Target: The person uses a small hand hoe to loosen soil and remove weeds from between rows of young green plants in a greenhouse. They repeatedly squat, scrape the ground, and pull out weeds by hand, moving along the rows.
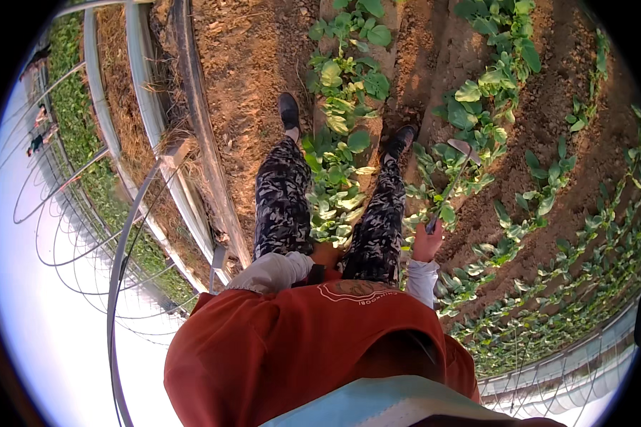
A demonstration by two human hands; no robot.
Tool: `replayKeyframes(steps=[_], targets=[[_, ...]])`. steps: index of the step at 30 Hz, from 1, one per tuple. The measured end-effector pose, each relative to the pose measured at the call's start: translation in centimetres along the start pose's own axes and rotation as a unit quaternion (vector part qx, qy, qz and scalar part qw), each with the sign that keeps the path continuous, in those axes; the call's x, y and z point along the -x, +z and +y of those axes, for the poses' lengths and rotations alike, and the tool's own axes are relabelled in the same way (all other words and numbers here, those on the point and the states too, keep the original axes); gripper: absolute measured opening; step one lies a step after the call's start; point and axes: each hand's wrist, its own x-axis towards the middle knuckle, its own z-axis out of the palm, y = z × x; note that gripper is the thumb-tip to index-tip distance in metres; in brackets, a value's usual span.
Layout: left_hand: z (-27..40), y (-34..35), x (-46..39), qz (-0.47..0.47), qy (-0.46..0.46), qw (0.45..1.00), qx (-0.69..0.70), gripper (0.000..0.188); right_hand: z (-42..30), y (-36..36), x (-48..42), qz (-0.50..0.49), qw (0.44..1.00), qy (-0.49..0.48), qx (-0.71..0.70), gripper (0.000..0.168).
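My right hand (427,241) grips the short handle of a small hand hoe (455,180) beside my right thigh. Its thin metal neck slants up and away, and the flat blade hangs among the leaves of a crop row (462,115). My left hand (327,255) is held low in front of my waist, between my thighs. It is shaded and partly covered by my sleeve, so its fingers do not show clearly. Leafy green plants (347,80) grow in a row between my feet, with my left shoe (288,111) and right shoe (401,140) on either side.
More crop rows (545,165) run along the right, with bare soil furrows between them. On the left, long rails (144,91) and a weathered board (192,96) edge the soil. A bent hoop pole (118,267) rises close by. People (38,133) are far off at left.
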Motion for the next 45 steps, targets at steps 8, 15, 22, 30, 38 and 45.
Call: replayKeyframes(steps=[8, 15, 22, 30, 38, 45], targets=[[-1.5, -6.7, -1.2, -0.073, 0.059, 0.995, -0.043, 0.028, -5.4, 4.3, -1.3, -0.029, 0.995, 0.059, -0.081, 0.023], [-6.6, -13.9, 0.5, -0.054, 0.142, 0.987, 0.049, 0.025, -14.5, 10.7, -1.3, -0.012, 0.999, -0.011, 0.038, 0.025], [-10.2, -16.6, 2.9, -0.02, 0.191, 0.971, 0.146, 0.038, -27.4, 16.5, 0.4, -0.023, 0.999, 0.026, 0.037, 0.027], [-7.6, -24.0, 4.5, 0.049, 0.162, 0.966, 0.197, 0.038, -32.0, 21.4, -5.3, -0.06, 0.997, 0.045, 0.031, 0.026], [-1.8, -24.0, -1.0, 0.118, 0.053, 0.95, 0.284, 0.045, -32.1, 21.8, -15.5, -0.151, 0.985, 0.014, 0.082, 0.028], [0.4, -29.1, -6.0, 0.088, 0.081, 0.972, 0.204, 0.037, -33.0, 25.0, -23.5, -0.161, 0.98, -0.042, 0.113, 0.029]])
